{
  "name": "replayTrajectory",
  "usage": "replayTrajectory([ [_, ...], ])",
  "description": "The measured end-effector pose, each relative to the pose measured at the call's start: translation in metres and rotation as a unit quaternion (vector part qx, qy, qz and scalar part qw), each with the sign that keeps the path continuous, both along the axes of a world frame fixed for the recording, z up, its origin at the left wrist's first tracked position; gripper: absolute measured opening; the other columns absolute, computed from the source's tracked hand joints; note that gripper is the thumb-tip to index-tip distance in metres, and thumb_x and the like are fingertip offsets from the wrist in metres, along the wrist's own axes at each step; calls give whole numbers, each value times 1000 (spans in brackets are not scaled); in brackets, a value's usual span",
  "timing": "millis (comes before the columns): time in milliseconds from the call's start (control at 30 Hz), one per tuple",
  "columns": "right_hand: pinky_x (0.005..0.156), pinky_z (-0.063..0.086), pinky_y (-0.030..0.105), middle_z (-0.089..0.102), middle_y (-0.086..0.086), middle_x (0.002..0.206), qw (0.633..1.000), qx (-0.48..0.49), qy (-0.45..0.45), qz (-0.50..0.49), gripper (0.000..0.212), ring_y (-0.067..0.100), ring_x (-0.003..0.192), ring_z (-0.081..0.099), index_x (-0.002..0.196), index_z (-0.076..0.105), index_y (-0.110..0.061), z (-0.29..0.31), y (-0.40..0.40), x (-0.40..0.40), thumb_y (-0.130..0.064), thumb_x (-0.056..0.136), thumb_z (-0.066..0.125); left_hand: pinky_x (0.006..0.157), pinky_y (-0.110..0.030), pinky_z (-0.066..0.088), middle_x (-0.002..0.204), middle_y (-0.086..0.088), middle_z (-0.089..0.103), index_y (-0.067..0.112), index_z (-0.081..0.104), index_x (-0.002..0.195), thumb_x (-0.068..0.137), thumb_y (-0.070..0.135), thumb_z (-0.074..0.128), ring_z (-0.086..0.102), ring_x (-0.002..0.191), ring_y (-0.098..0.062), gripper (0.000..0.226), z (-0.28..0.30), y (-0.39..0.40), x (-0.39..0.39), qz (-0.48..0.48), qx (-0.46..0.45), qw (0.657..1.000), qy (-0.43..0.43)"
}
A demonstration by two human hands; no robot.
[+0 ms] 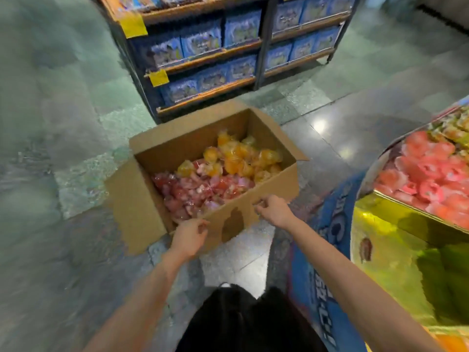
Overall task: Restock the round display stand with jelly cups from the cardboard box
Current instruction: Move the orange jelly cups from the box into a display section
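Both the left hand [190, 236] and right hand [272, 210] curl over the near rim of the cardboard box [236, 214] of jelly cups [215, 179], the round display stand [416, 204] at three o'clock.

Even, fairly bright overhead light leaves white glare spots on the polished floor [320, 123]. The whole frame is soft and smeared by motion blur, worst at the left edge. Wide-angle distortion bends the shelf unit [228, 54]; shadows are faint.

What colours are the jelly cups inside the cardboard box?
Orange-yellow at the far end, red-pink nearer, in the jelly cups; head view.
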State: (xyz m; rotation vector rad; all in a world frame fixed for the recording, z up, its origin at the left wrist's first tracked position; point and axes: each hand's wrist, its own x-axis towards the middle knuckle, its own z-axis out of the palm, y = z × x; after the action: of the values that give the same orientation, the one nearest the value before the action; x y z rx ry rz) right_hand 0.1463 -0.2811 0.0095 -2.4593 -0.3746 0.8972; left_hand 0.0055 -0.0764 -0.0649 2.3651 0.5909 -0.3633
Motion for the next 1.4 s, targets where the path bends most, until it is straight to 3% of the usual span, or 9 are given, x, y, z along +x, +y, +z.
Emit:
replayTrajectory([
  [167, 50, 40, 22, 63, 8, 70, 996, 7, -2, 89, 21, 17, 58, 52, 112, 63, -8, -16, 66, 12, -19, 96, 56, 100, -38, 42, 113, -9, 66, 18, 73, 102, 81, 9, 63, 55, 114, -31, 24, -27, 56, -8, 136, 28, 990, -19],
  [233, 44, 32, 15, 49, -5, 61, 993, -3, -14, 115, 8, 14, 59, 48, 92, 64, -18, -28, 90, 20, -20, 95, 57, 108, -39, 33, 129, -16, 55, 12, 70, 109, 83, 6, 62, 43, 127, -34, 27, -28, 69, -3, 183, 35, 982, -30],
  [300, 46, 33, 13, 45, -12, 63, 990, -12, -16, 139, 21, 9, 60, 47, 75, 52, -31, -42, 115, 31, -25, 94, 60, 115, -40, 25, 144, -19, 41, 11, 64, 121, 86, 8, 61, 30, 138, -34, 35, -33, 85, 5, 216, 30, 975, -35],
  [367, 50, 34, 16, 56, -5, 71, 986, -28, -3, 164, 8, 13, 70, 56, 88, 61, -21, -57, 139, 45, -27, 92, 62, 120, -41, 16, 154, -18, 28, 15, 56, 131, 89, 12, 61, 18, 145, -32, 43, -40, 101, 14, 250, 28, 967, -44],
  [467, 68, 43, 28, 68, 10, 100, 978, -47, -2, 204, 30, 26, 93, 62, 116, 61, -7, -83, 175, 71, -20, 89, 63, 121, -40, 3, 161, -11, 13, 21, 41, 145, 93, 21, 59, 5, 149, -27, 55, -52, 124, 33, 294, 42, 954, -50],
  [633, 69, 41, 27, 64, 14, 107, 964, -67, 3, 258, 52, 27, 92, 61, 138, 44, -6, -132, 233, 117, -14, 89, 61, 119, -47, 17, 161, -5, 14, 26, 29, 150, 93, 23, 59, 13, 147, -23, 65, -78, 139, 47, 333, 53, 936, -101],
  [900, 113, 32, 40, 11, 15, 159, 905, -121, -69, 402, 66, 34, 144, 18, 150, 23, -9, -204, 311, 159, -10, 91, 52, 118, -36, 19, 160, 2, 15, 32, 17, 152, 73, 32, 81, 14, 145, -10, 102, -96, 143, 43, 348, 60, 931, -87],
  [1233, 107, 33, 40, 35, 14, 146, 861, -148, -173, 455, 69, 33, 128, 41, 142, 41, -15, -232, 338, 161, -3, 79, 68, 115, -42, 22, 157, -11, 19, 24, 21, 150, 66, 30, 87, 24, 142, -27, 107, -104, 145, 36, 306, 94, 943, -88],
  [1400, 95, 43, 43, 47, 7, 143, 848, 12, -211, 486, 61, 28, 117, 51, 135, 51, -16, -215, 314, 165, -26, 79, 73, 116, -49, 21, 157, -15, 16, 21, 20, 150, 65, 34, 86, 20, 143, -30, 109, -102, 143, 38, 281, 124, 949, -75],
])
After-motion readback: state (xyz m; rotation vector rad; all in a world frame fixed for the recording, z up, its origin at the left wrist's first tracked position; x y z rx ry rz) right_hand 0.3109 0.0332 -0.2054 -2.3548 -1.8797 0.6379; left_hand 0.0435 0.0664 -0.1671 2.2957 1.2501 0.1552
